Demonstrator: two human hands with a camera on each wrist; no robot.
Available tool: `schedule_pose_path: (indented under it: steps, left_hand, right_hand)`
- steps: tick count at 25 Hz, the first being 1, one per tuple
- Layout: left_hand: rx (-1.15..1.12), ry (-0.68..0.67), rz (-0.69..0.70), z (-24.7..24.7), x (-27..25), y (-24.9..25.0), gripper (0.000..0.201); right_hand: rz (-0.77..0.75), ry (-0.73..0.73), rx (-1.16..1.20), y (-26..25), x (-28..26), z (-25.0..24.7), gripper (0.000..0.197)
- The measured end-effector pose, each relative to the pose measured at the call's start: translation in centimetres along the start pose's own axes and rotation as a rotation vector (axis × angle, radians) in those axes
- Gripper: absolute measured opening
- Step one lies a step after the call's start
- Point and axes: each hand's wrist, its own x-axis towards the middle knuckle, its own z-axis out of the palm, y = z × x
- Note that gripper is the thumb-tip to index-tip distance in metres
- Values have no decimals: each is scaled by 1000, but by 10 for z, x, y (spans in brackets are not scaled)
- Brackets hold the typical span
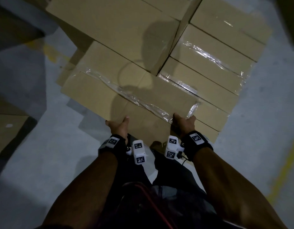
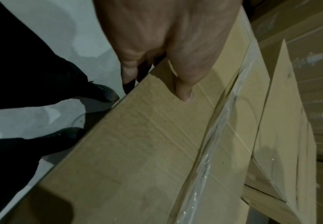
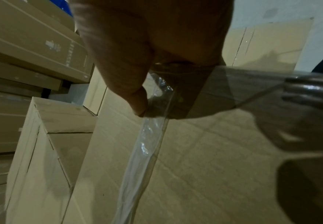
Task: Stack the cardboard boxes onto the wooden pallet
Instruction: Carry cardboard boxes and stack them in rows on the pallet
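Observation:
A long tan cardboard box (image 1: 126, 90) with a wrinkled strip of clear tape (image 1: 143, 101) along its top lies in front of me, and both hands hold its near edge. My left hand (image 1: 117, 124) grips the left part of that edge, thumb (image 2: 185, 92) on top of the box (image 2: 137, 151) and fingers curled underneath. At the near right corner my right hand (image 1: 184, 120) grips the box (image 3: 195, 151), its thumb (image 3: 139, 104) pressing beside the tape (image 3: 147, 144). More boxes (image 1: 209, 76) are stacked beyond and beside it. Any pallet is hidden beneath them.
A taller stack of boxes (image 1: 118, 25) rises at the back left. Dark cartons (image 1: 9, 129) stand on the grey floor at the left. A yellow floor line (image 1: 281, 171) runs on the right. My shoes (image 2: 103, 92) are close to the box's near edge.

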Motion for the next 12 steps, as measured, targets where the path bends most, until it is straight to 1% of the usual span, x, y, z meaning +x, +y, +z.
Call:
schedule_pose_path:
  steps: [3,6,8,10,12]
  left_hand:
    - [99,49,42,-12,11,20,119]
    - [273,61,124,-23,15,32,118]
    - [439,78,279,-32,17,35,122]
    - [712,101,504,-41,15,40,110]
    - [1055,58,675,-45,9,49,95]
  right_hand:
    - [-11,16,-11,-2,-1,28,70]
    - [-1,25,23,-1,-3,46,65]
    - [2,37,27,-1,-2,48,63]
    - [2,38,29,-3,-3,50,64]
    - [0,49,22,-4,-3,51,65]
